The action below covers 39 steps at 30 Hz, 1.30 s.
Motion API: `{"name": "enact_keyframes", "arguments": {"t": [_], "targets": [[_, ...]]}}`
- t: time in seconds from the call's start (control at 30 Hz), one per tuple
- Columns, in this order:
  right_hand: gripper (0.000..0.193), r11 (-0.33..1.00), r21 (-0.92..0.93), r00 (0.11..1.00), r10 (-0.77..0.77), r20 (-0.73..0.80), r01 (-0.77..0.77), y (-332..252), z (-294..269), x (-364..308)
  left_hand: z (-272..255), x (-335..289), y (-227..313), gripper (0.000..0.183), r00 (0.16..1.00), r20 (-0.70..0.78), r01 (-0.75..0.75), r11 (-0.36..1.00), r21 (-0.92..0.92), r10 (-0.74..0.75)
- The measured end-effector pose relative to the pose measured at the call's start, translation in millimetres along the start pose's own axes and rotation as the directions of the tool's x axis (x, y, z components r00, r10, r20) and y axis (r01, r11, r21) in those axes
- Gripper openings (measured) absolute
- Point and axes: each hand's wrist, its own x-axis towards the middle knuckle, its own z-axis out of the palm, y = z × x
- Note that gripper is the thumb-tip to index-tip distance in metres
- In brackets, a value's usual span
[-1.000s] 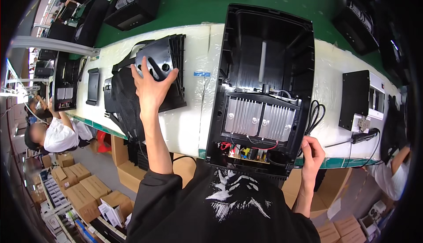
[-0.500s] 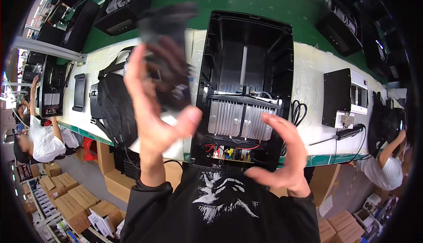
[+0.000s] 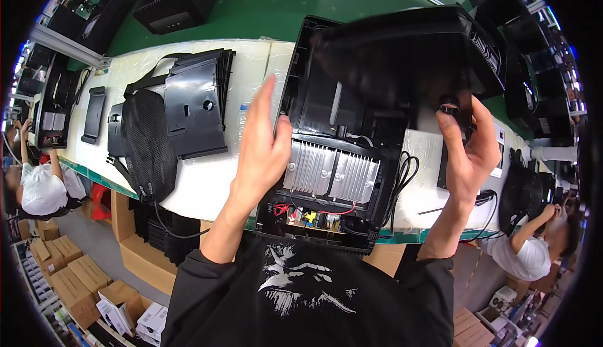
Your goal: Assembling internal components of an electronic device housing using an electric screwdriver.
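Black plastic cover panel [image 3: 402,58], blurred by motion, now sits above the open black housing [image 3: 314,114] on the bench [image 3: 207,183]. One second ago the left hand lay on the stack of black panels [image 3: 201,95] far to its left; half a second ago it carried one panel up in front of the camera. The panel has since crossed to the right side.

Head view, hands:
- Right hand [image 3: 468,152] grasps the panel at its near right corner, thumb beside a small round boss; the fingers are curled around the edge.
- Left hand [image 3: 264,146] is released: flat, fingers extended, palm resting against the left wall of the housing.

Head view, surroundings:
- Just right of the left hand, inside the housing, lie the ribbed aluminium heat sink [image 3: 333,171] and, nearer the person, a circuit board with red wiring [image 3: 308,212].
- A black cable loop [image 3: 402,177] lies between the housing and the right hand.
- Left of the left hand, beyond the stack, lies a black mesh part [image 3: 147,146].

Judgement: the transfer indicates the panel is being positioned over the housing; it is not yet seated.
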Motion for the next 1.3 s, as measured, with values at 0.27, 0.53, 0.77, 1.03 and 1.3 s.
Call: {"name": "enact_keyframes", "arguments": {"t": [0.27, 0.53, 0.77, 1.03, 1.3], "targets": [[0.032, 0.952, -0.154, 0.941, -0.219, 0.257, 0.263, -4.0, 12.7, 10.8, -1.7, 0.4, -0.7, 0.04, 0.992, 0.045, 0.121, 0.991, -0.051, -0.118], [0.035, 0.955, -0.09, 0.918, -0.244, 0.311, 0.284, -1.0, 26.2, 4.1, 0.8, 0.7, 5.9, 0.045, 0.995, -0.047, 0.085, 0.988, -0.132, -0.092], [0.034, 0.93, -0.169, 0.86, -0.218, 0.461, 0.326, -6.6, 30.1, 4.2, -1.7, 0.2, 2.4, 0.044, 0.992, -0.122, -0.049, 0.995, -0.084, 0.039], [0.037, 0.883, -0.247, 0.84, -0.244, 0.484, 0.399, -12.0, 39.0, 1.5, -2.0, -0.3, 0.3, 0.043, 0.993, -0.099, -0.067, 0.997, 0.029, 0.069], [0.019, 0.945, -0.216, 0.816, -0.083, 0.572, 0.248, 34.6, 67.1, -21.4, 1.8, -0.9, -0.5, 0.05, 0.995, -0.092, -0.029, 1.0, -0.008, 0.028]]}}
